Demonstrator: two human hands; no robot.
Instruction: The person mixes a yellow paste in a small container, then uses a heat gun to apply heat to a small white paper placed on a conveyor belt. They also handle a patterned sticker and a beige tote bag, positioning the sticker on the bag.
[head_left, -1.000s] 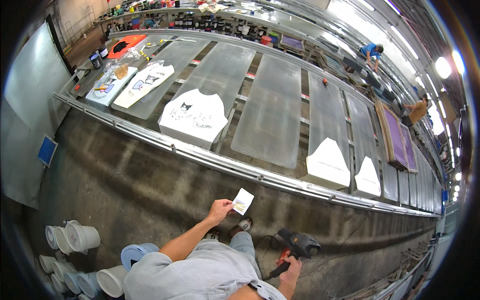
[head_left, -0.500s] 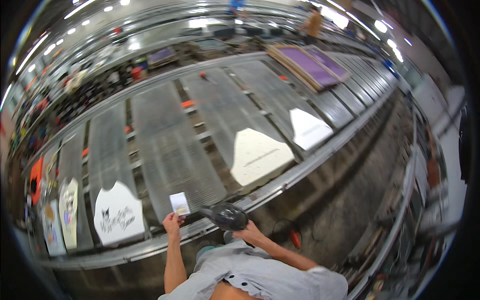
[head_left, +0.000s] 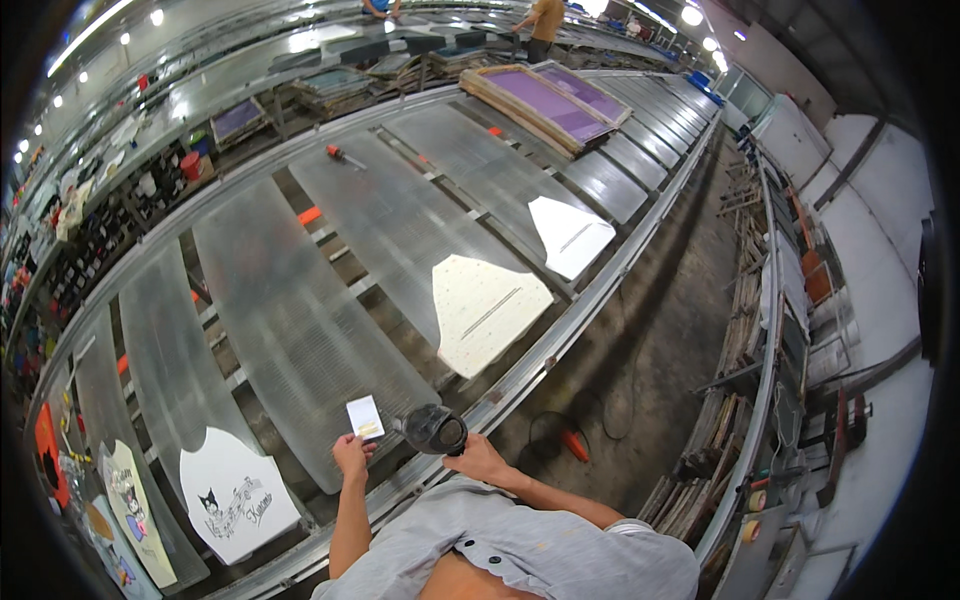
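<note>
The left hand [head_left: 352,457] pinches a white card [head_left: 365,414] at its near edge, long axis running near to far, over the worktop [head_left: 300,310]. Just right of it, apart, the right hand [head_left: 480,461] grips a black blower [head_left: 430,428], its narrower end toward the card.

Purple wood-framed screens [head_left: 540,104], a red bucket [head_left: 191,167] — upper left — stacked wood [head_left: 703,455] at right, ceiling lights [head_left: 692,16].

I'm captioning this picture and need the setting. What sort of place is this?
Probably a screen-printing workshop for fabric: long grey panels set side by side, a white cut piece bearing a dark cartoon print, and wooden frames with purple mesh.
</note>
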